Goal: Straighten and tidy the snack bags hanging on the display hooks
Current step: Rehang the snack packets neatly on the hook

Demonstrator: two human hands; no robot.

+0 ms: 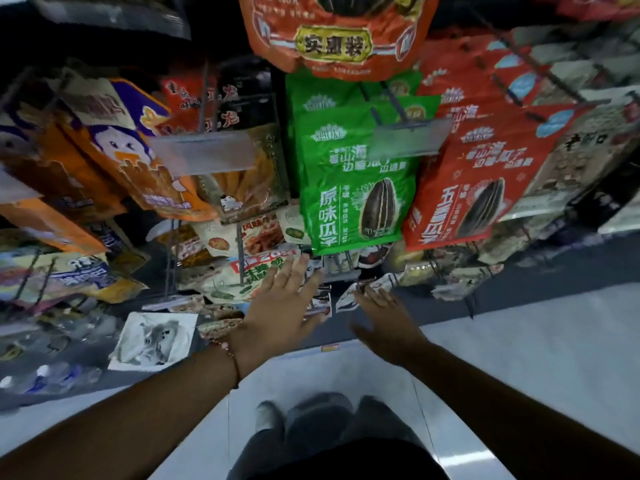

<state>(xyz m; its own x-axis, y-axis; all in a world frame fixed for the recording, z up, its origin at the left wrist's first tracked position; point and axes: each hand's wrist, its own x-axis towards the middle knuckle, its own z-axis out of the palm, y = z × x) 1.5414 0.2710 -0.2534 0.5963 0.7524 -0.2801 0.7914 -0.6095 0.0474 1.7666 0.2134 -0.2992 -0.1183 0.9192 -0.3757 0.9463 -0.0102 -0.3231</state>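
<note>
Dim display rack, green bag above both outstretched hands.

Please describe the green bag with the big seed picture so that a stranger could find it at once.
Start at the large orange bag hanging top centre. Directly under it a stack of green bags hangs on a hook, above the two reaching hands. Take the front one: it is the only bright green pack, with white characters and one dark striped seed, while the similar bag to its right is red.
</note>
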